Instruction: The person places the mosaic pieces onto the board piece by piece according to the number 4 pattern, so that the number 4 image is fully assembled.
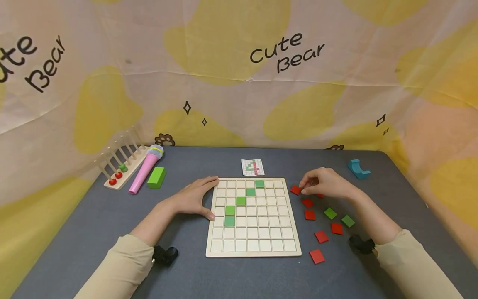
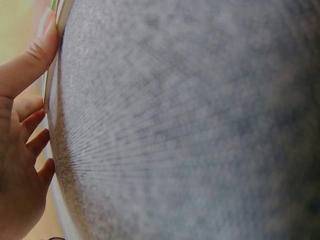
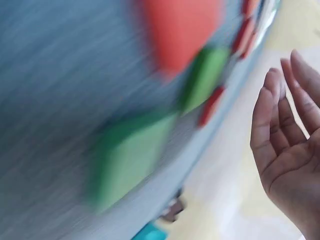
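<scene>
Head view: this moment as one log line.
left hand: touching board left edge | right hand: beside red tile, contact unclear | on board: five green tiles, no red

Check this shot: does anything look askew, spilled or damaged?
Nothing looks spilled or damaged. The untidy part is right of the pale wooden grid board, where thin square red tiles and two square green tiles lie loose at mixed angles, unlike the five green tiles set squarely in its cells.

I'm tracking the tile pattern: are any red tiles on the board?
No, the board holds only green tiles, and the red tiles lie off its right side.
</scene>
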Motion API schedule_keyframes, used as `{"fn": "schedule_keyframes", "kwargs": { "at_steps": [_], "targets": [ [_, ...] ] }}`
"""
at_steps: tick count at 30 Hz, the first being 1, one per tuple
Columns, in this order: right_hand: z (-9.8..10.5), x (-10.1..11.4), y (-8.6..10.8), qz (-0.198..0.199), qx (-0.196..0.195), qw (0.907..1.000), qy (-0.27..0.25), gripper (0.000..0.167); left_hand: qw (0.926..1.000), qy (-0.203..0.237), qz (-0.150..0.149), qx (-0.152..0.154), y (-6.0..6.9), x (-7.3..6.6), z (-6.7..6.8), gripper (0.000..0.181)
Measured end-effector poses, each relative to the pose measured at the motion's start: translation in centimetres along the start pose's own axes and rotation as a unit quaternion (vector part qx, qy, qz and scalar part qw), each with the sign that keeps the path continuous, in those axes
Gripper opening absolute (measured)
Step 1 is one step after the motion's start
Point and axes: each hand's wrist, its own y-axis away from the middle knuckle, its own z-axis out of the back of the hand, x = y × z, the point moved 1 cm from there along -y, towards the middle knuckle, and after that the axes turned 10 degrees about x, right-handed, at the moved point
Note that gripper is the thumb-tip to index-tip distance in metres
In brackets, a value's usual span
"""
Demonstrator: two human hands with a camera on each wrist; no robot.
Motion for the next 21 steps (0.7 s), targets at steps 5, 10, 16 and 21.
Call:
{"fn": "schedule_keyframes", "kwargs": {
  "at_steps": [5, 10, 16, 21],
  "targets": [
    [0.4, -2.9, 1.8, -0.016, 0.004, 0.9999, -0.001, 0.013, 1.0000, 0.000, -0.002, -0.003, 0.0, 0.1, -0.1, 0.115],
    [0.8, -4.6, 3.3, -0.011, 0.024, 0.9993, -0.028, 0.016, 1.0000, 0.003, 0.001, 0.000, -0.1, 0.2, -0.1, 0.115],
    [1.0, -5.6, 4.0, 0.017, 0.091, 0.9918, -0.088, 0.024, 1.0000, 0.005, 0.001, -0.002, -0.1, 0.1, 0.0, 0.115],
    [1.0, -6.2, 4.1, 0.025, 0.128, 0.9858, -0.106, 0.026, 1.0000, 0.001, 0.000, -0.002, 0.0, 0.1, -0.1, 0.116]
  ]
}}
